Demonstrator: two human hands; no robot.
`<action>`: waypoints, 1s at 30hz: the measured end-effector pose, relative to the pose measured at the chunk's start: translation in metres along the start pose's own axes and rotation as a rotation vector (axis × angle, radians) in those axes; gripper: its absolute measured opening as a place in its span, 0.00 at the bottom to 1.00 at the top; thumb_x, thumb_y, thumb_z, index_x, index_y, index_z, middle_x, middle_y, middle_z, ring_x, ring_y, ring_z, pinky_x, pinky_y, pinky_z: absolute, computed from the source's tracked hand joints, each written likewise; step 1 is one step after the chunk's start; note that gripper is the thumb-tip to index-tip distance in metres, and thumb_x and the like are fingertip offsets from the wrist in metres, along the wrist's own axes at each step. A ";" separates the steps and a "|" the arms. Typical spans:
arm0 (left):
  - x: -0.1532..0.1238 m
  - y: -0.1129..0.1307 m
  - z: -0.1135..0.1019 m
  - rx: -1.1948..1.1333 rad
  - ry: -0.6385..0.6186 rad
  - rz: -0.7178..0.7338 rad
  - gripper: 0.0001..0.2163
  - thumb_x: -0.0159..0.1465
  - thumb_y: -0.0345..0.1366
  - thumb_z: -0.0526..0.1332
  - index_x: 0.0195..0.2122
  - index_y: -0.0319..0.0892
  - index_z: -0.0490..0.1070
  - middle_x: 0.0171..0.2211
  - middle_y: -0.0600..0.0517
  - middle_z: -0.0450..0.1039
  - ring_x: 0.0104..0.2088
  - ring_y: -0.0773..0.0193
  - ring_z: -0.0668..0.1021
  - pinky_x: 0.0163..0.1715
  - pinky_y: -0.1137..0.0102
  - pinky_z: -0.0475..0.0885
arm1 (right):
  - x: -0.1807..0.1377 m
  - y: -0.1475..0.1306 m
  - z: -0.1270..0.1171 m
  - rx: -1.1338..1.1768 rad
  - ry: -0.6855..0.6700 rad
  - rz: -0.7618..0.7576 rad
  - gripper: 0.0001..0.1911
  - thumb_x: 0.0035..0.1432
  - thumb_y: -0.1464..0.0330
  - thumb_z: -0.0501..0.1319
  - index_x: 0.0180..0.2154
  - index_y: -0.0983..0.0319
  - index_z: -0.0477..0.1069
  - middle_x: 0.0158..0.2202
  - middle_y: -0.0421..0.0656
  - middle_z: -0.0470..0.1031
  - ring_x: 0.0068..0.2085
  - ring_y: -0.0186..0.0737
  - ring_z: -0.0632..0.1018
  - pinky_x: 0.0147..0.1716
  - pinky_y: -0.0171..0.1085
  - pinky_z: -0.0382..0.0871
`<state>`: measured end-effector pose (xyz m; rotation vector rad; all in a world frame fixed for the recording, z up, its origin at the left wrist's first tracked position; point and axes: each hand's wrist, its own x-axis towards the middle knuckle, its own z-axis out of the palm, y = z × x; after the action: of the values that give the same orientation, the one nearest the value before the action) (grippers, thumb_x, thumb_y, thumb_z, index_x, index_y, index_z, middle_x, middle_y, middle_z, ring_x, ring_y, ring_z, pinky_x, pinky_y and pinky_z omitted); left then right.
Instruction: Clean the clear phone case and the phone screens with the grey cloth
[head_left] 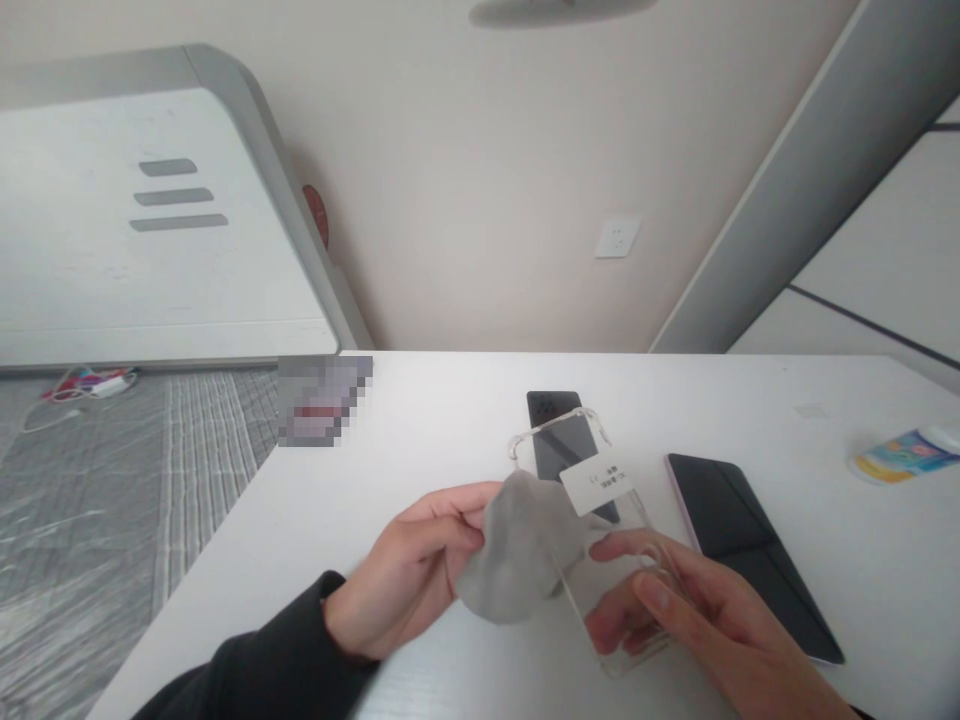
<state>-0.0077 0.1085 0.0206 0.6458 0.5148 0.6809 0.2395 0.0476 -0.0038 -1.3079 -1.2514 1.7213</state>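
My left hand point(424, 560) pinches a grey cloth point(517, 560) that hangs in loose folds over the white table. In my right hand point(675, 610) is a clear phone case point(574, 585), its fingers gripping the lower end, seen partly through the plastic. The cloth overlaps the left side of the case. A white label point(598, 482) with small dark print sits on the case's upper part. Behind the case a dark phone point(555, 405) lies on the table, seen partly through it. To the right of my right hand lies another phone or small tablet point(750, 540) with a black screen.
The white table point(315, 520) reaches back to the wall. A plastic bottle point(907, 455) with a colourful label lies at the right. At the table's back left corner is a pixelated item point(322, 400). A wall socket point(618, 238) is behind, and a bed end panel point(165, 270) stands at left.
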 end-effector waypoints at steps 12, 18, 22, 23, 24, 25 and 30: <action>0.005 0.000 0.002 0.130 0.002 0.197 0.20 0.58 0.24 0.56 0.47 0.36 0.83 0.41 0.45 0.82 0.45 0.56 0.78 0.52 0.67 0.66 | -0.001 0.004 0.000 0.005 0.094 -0.003 0.30 0.59 0.41 0.62 0.48 0.58 0.79 0.36 0.50 0.85 0.39 0.50 0.85 0.40 0.46 0.81; 0.001 0.002 -0.001 0.016 0.008 0.124 0.20 0.53 0.21 0.58 0.43 0.40 0.84 0.37 0.48 0.83 0.37 0.62 0.79 0.46 0.69 0.69 | -0.001 0.005 -0.004 0.043 0.101 -0.004 0.27 0.60 0.43 0.63 0.47 0.56 0.80 0.39 0.51 0.85 0.41 0.51 0.86 0.42 0.47 0.82; 0.000 -0.001 -0.002 0.020 0.063 0.076 0.12 0.58 0.25 0.66 0.42 0.38 0.84 0.39 0.47 0.83 0.38 0.63 0.81 0.44 0.71 0.72 | -0.002 0.005 -0.002 0.011 0.073 0.011 0.30 0.60 0.41 0.62 0.48 0.57 0.81 0.39 0.52 0.85 0.42 0.52 0.85 0.44 0.50 0.81; 0.000 -0.002 -0.001 0.039 0.085 0.071 0.09 0.60 0.29 0.69 0.42 0.39 0.84 0.39 0.47 0.83 0.38 0.64 0.81 0.42 0.73 0.72 | -0.002 0.004 -0.001 0.007 0.063 0.015 0.30 0.60 0.41 0.62 0.48 0.58 0.81 0.38 0.52 0.85 0.41 0.52 0.85 0.44 0.51 0.81; 0.000 -0.003 0.000 0.062 0.100 0.072 0.08 0.61 0.33 0.71 0.42 0.39 0.83 0.39 0.47 0.83 0.37 0.65 0.80 0.41 0.74 0.72 | -0.002 0.004 0.001 0.004 0.049 0.020 0.31 0.60 0.41 0.62 0.48 0.58 0.81 0.38 0.51 0.85 0.41 0.52 0.85 0.44 0.51 0.81; 0.001 -0.003 0.001 0.088 0.102 0.079 0.09 0.61 0.36 0.73 0.43 0.40 0.83 0.39 0.47 0.83 0.35 0.66 0.80 0.39 0.75 0.72 | -0.003 0.003 0.002 0.001 0.029 0.025 0.30 0.60 0.41 0.62 0.49 0.58 0.81 0.38 0.51 0.85 0.41 0.52 0.85 0.44 0.51 0.81; 0.006 -0.007 0.005 0.167 0.103 0.096 0.16 0.58 0.41 0.76 0.45 0.42 0.81 0.34 0.50 0.80 0.26 0.72 0.73 0.30 0.77 0.69 | -0.004 0.003 0.004 0.009 -0.071 0.033 0.29 0.61 0.44 0.64 0.50 0.58 0.81 0.42 0.52 0.85 0.44 0.51 0.85 0.46 0.49 0.80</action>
<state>0.0024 0.1070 0.0177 0.7993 0.6440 0.7702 0.2372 0.0421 -0.0051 -1.2793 -1.2666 1.8082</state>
